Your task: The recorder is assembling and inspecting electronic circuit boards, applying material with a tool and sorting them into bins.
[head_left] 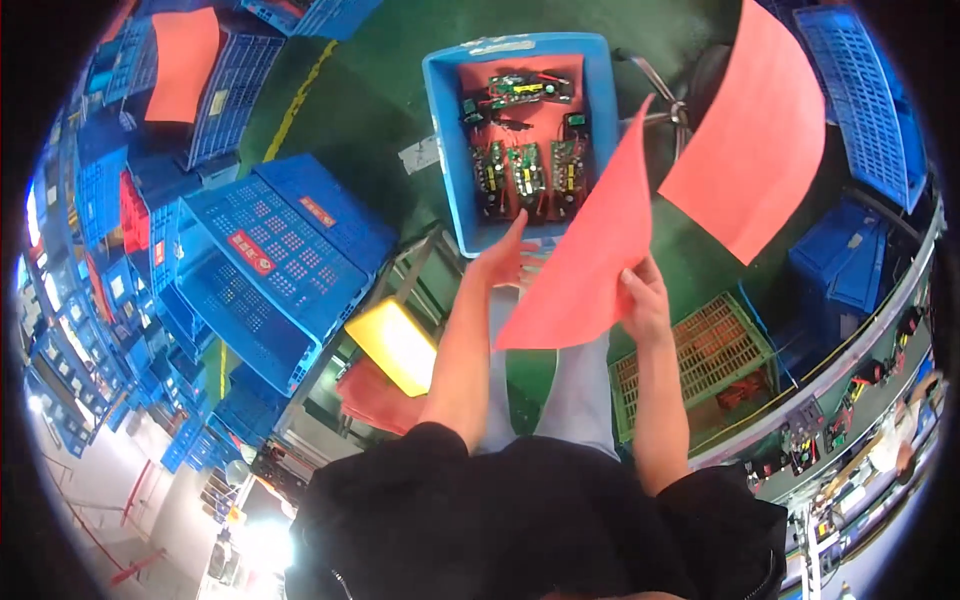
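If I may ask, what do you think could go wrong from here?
The right hand pinches the pink sheet near one edge, so it might flop or slip. If lowered unevenly, the sheet could snag the exposed parts of the circuit boards in the blue bin. The left hand, open by the bin's near rim, might also knock a board.
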`<action>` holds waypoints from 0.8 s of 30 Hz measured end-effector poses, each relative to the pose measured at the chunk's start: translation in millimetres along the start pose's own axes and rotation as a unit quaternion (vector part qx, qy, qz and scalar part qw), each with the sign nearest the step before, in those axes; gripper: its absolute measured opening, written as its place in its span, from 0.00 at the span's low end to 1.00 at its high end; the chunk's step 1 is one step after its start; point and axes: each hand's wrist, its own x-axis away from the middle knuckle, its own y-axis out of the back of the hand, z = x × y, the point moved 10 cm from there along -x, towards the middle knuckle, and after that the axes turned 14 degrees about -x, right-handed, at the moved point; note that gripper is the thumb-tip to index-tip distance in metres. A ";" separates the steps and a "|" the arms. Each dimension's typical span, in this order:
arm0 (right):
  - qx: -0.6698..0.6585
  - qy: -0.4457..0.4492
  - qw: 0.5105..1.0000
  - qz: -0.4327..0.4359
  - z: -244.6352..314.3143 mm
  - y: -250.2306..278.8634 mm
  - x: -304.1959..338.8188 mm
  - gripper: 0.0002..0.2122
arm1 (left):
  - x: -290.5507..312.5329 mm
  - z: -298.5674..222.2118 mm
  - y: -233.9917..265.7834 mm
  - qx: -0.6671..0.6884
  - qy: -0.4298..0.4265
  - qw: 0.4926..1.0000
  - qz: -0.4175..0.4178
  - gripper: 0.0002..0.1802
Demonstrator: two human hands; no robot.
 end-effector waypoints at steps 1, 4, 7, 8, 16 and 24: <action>-0.016 -0.012 1.000 0.012 -4.8 11.1 -9.4 0.23 | 5.6 -10.8 -25.6 0.100 -0.074 0.984 0.125 0.56; -0.010 -0.016 1.000 0.021 -7.6 25.8 -28.9 0.22 | 6.1 -43.7 30.1 0.049 -0.241 0.969 -0.033 0.38; 0.212 -0.002 0.974 -0.081 -20.0 87.4 -44.7 0.19 | 33.0 -91.0 84.4 -0.043 -0.369 0.904 -0.211 0.28; 0.213 0.000 0.973 -0.089 -28.1 104.9 -53.2 0.19 | 43.3 -109.6 101.6 -0.088 -0.396 0.864 -0.298 0.25; 0.761 0.089 0.629 -0.130 -96.3 197.3 -235.4 0.23 | -86.0 -172.0 238.7 -0.320 -0.259 0.706 -0.576 0.24; 0.844 -0.003 0.505 -0.182 -143.4 221.3 -270.7 0.36 | -186.9 -146.9 279.3 -0.393 -0.211 0.693 -0.567 0.33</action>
